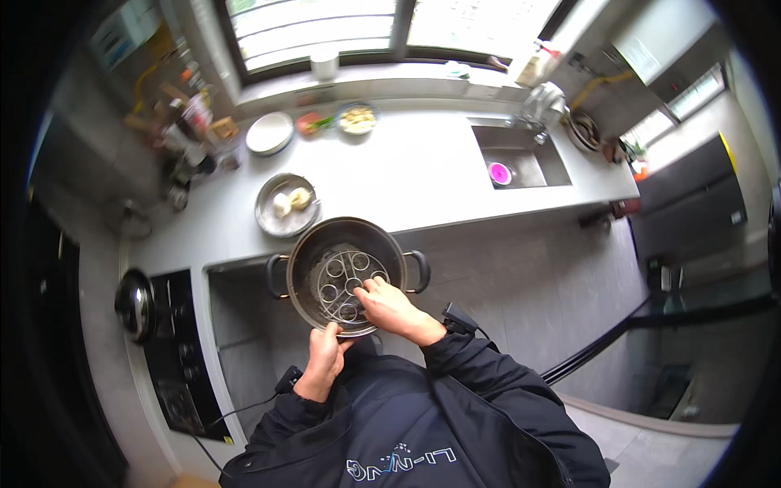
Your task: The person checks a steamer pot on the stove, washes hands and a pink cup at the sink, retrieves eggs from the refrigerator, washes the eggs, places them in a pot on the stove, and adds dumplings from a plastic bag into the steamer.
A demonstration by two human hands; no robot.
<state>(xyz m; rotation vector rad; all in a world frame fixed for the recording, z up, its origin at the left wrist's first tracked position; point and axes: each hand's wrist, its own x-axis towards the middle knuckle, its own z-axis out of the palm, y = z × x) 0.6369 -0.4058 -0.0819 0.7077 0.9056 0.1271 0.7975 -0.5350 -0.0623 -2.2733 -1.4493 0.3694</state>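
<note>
A deep dark metal pot (341,235) with two black side handles is held in front of my body, its far rim close to the counter's front edge. My left hand (326,357) grips its near rim, thumb on top. Inside the pot is a round wire steamer rack (348,268) with several small rings. My right hand (390,308) reaches over the rim, and its fingers pinch the rack near its middle and right side. Some clear liquid seems to lie under the rack.
On the pale counter (415,165) are a metal dish (268,216) holding two pale buns or dough pieces, stacked white plates (269,133) and a bowl of pale food (357,119). A sink (531,155) is right; a cooktop (183,360) with a pot lid (135,306) is left.
</note>
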